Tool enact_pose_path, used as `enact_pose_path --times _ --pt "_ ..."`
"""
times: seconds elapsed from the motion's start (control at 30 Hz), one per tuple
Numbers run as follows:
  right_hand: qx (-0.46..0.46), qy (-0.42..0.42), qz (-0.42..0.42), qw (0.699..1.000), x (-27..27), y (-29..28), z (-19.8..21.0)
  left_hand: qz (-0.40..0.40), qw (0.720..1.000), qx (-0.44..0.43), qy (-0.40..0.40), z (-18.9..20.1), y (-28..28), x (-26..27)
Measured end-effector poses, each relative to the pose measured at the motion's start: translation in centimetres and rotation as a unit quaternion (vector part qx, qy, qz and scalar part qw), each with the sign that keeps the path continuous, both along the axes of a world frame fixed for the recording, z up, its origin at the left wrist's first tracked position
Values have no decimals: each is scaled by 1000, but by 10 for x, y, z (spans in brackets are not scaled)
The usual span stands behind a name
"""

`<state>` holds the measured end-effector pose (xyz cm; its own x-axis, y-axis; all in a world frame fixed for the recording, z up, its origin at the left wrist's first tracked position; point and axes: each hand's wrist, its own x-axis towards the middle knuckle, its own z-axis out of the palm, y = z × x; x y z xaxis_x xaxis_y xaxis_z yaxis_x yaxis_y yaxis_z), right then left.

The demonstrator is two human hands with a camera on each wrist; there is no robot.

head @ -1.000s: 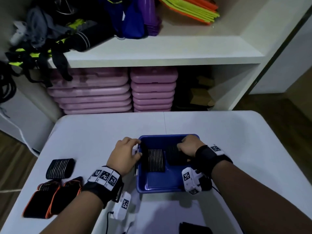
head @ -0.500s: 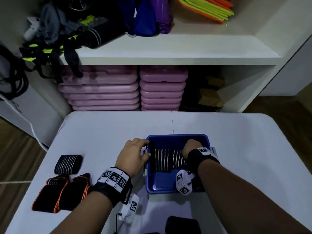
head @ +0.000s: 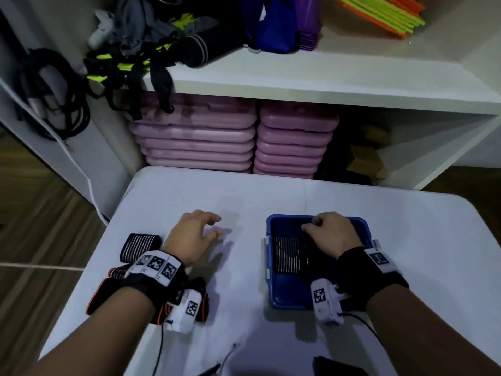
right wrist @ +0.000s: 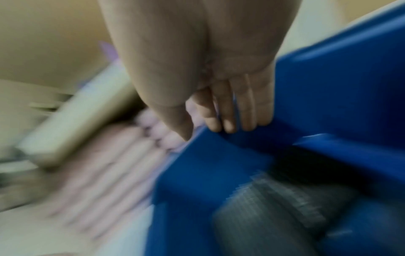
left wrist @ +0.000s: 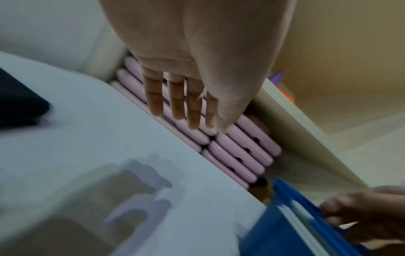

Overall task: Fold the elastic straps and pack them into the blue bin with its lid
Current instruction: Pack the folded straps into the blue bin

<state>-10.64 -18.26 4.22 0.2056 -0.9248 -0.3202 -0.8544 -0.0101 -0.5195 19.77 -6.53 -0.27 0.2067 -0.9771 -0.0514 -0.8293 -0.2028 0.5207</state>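
blue bin point(head: 287, 299) at 5 o'clock on the desk point(head: 406, 240), two folded striped straps point(head: 287, 253) already inside. right hand point(head: 332, 236) over them at the far wall, fingers loosely bent, holding nothing. left hand point(head: 193, 237) relaxed and empty at 9 o'clock. still waiting: one folded strap point(head: 139, 246), orange-edged straps point(head: 108, 291) half hidden. no lid visible; right wrist view blurred.

sports-gear storeroom, white shelving point(head: 311, 77), stacked pink cases point(head: 195, 137), tangled harness straps point(head: 127, 63), folding table point(head: 244, 196)
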Motion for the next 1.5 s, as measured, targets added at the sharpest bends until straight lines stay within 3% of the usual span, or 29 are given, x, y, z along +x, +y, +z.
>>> enact_pose_path --times 0.2,0.3,0.43,0.6,0.73,0.83,1.0,1.17,1.37,1.5 --pt "-12 -141 115 983 116 45 16 143 980 109 -84 -14 41 115" --pt "54 -116 200 971 186 61 -11 189 960 179 -107 -23 59 154" --pt "147 -56 255 954 267 76 -59 188 951 242 -43 -39 65 174" --pt "181 -26 220 958 322 90 -95 185 954 236 3 -64 67 179" --pt "230 -52 167 957 341 91 -105 215 950 213 75 -69 66 181" --pt "268 -88 137 950 341 89 -105 241 936 208 146 -66 62 183" --pt "323 -268 9 908 322 85 -81 272 892 162 322 -32 44 172" --pt "350 -397 -95 843 265 71 -39 186 849 80 488 19 20 125" --pt "328 -403 -158 840 149 50 18 125 811 8 572 67 -14 40" --pt "345 -460 -183 798 77 48 41 102 809 15 579 80 -40 -27"
